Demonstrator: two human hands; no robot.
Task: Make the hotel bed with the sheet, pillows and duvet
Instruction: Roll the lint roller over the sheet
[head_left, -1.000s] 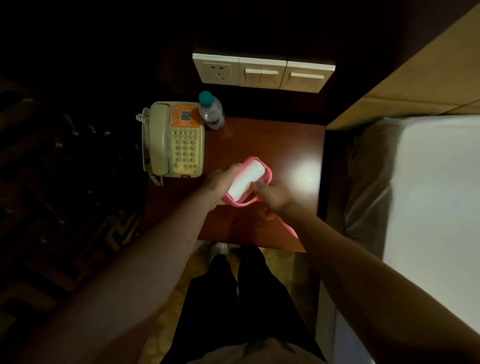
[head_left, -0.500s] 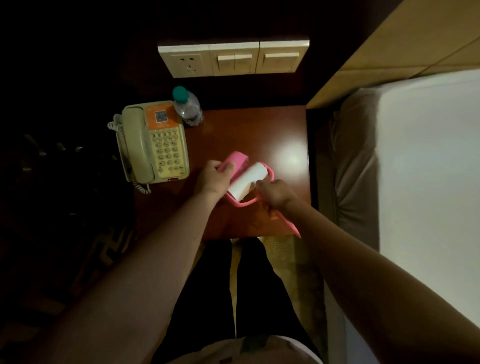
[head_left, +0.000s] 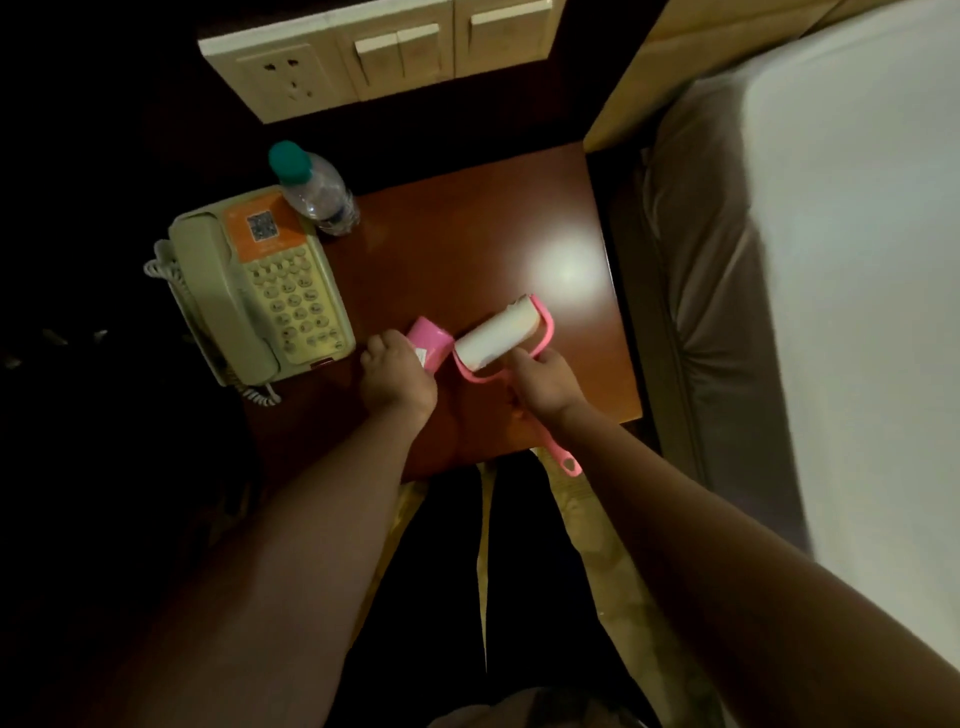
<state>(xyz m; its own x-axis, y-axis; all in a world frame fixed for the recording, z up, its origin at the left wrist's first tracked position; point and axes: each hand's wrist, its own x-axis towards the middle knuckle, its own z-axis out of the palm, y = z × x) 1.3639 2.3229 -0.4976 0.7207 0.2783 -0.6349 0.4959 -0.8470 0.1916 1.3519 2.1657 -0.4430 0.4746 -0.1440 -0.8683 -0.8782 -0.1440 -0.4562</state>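
The person stands at a dark red wooden table beside the bed, both arms reaching down over it. The left hand has its fingers curled tight round a short pink cover, gripping it from the side. The right hand grips the pink frame of a lint roller, fingers closed round the stem just below the white roll, and the tail of the handle sticks out behind the wrist, past the table's near edge. The cover's open end sits just beside the near end of the roll; whether they touch I cannot tell.

The white sheet lies flat over the bed to the right, its side tucked down along the mattress. On the table's left side sits a beige telephone, with a water bottle standing at its far corner. A switch panel is on the wall behind.
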